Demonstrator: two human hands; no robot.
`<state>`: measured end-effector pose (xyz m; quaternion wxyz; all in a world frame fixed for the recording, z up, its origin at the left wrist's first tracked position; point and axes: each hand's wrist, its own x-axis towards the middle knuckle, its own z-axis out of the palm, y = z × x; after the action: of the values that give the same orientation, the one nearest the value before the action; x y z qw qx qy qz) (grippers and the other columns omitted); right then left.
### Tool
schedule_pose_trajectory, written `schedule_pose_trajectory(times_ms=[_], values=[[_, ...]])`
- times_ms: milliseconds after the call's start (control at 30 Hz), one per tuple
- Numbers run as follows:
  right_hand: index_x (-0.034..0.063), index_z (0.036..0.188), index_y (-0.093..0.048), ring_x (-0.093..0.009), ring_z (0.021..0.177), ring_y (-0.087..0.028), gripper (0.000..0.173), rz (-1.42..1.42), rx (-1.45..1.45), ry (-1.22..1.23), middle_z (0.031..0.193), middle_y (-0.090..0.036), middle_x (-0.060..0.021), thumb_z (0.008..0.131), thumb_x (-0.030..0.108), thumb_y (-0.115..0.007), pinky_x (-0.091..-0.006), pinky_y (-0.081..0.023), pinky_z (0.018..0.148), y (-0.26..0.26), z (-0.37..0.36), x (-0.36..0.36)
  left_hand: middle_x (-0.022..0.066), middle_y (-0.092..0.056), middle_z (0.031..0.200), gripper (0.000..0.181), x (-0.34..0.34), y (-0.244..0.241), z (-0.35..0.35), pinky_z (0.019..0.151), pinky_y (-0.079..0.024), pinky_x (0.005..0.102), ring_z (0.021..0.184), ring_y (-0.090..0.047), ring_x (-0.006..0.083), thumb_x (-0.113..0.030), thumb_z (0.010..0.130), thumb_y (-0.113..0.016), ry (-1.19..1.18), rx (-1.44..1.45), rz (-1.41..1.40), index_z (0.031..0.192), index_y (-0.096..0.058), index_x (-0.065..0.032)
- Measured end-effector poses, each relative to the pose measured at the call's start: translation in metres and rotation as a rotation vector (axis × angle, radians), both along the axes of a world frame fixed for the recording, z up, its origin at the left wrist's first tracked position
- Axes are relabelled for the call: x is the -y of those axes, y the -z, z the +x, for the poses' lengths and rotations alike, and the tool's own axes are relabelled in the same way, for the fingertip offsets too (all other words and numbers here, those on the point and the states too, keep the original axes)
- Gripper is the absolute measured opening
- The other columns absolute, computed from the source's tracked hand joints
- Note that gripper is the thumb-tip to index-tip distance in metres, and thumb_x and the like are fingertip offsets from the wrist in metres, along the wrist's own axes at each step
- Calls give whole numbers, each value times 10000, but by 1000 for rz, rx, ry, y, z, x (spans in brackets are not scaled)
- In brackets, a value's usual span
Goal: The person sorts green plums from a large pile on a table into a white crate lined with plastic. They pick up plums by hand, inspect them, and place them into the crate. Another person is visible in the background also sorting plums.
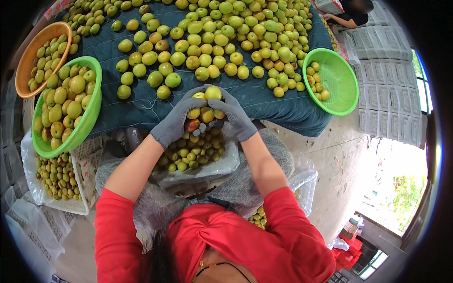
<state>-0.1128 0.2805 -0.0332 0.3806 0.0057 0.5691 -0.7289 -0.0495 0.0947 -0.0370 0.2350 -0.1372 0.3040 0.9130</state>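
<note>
My left hand (177,118) and my right hand (235,115), both in grey knit gloves with textured palms, are cupped together at the near edge of the dark blue quilted cloth (120,113). Between them they hold several round yellow-green fruits (213,93); one lower down is reddish brown. Grey-gloved fingertips show beneath these fruits. Below the hands, between my knees, a container lined with clear plastic (212,168) holds many similar green fruits (193,155). Loose fruits (173,80) lie spread on the cloth beyond my hands.
At left stand a full green plastic basket (97,88), an orange basket (69,32) and a white crate (83,187) with smaller fruits. A green basket (339,85) at right holds some fruits. Another person (348,17) is at the far right, near stacked wrapped packs (385,74).
</note>
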Motion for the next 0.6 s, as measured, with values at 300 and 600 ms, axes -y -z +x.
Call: schedule_pose_trajectory(times_ms=[300, 600], values=[[55, 1366, -573, -194, 1217, -563, 558, -246, 351, 488, 1288, -605, -40, 832, 74, -733, -321, -441, 1065, 100, 151, -3, 117, -611, 1158, 513, -19, 55, 93, 676, -579, 302, 894, -652, 185, -170, 902, -629, 106, 144, -406, 1383, -488, -61], [15, 1029, -737, -317, 796, -701, 273, 735, -535, 93, 937, -734, -175, 892, 247, -697, -408, -562, 744, 0, 61, -9, 133, -696, 877, 332, 9, 38, 79, 755, -547, 360, 758, -696, 215, -332, 874, -683, 293, -20, -1009, 1034, -687, -40]])
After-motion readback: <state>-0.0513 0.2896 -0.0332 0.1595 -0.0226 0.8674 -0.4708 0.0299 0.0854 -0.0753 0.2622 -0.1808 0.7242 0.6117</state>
